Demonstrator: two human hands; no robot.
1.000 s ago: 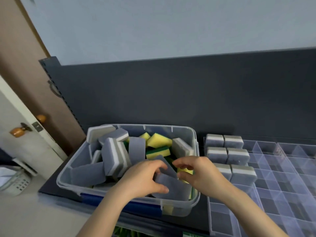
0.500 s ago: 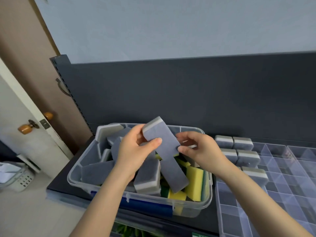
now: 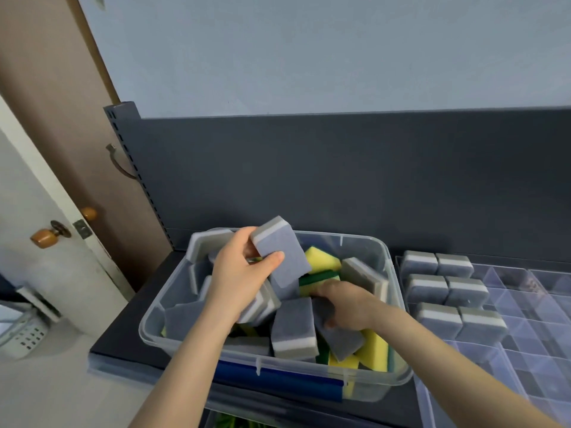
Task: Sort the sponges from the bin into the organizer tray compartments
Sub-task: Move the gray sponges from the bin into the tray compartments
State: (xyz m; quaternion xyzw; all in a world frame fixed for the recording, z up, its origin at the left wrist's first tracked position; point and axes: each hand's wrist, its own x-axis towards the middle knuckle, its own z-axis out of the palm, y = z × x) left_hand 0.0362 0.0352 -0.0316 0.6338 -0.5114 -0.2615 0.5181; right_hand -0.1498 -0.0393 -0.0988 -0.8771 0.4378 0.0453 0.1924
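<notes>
A clear plastic bin (image 3: 387, 264) holds several grey-and-white and yellow-and-green sponges. My left hand (image 3: 239, 278) grips one grey sponge (image 3: 282, 254) and holds it tilted above the bin's back left. My right hand (image 3: 346, 305) reaches down into the bin's middle, its fingers curled round another grey sponge (image 3: 341, 338) lying among the pile. The clear organizer tray (image 3: 522, 341) lies to the right of the bin. Several grey sponges (image 3: 446, 293) stand in pairs in the tray's left compartments.
Bin and tray sit on a dark shelf with a dark back panel (image 3: 340, 174) behind them. A door with a wooden knob (image 3: 46, 237) stands at the left. A white basket (image 3: 21, 332) sits low on the left.
My left hand now holds the grey sponge alone, a little higher. My right hand let go of it and dropped into the bin onto another grey sponge.
</notes>
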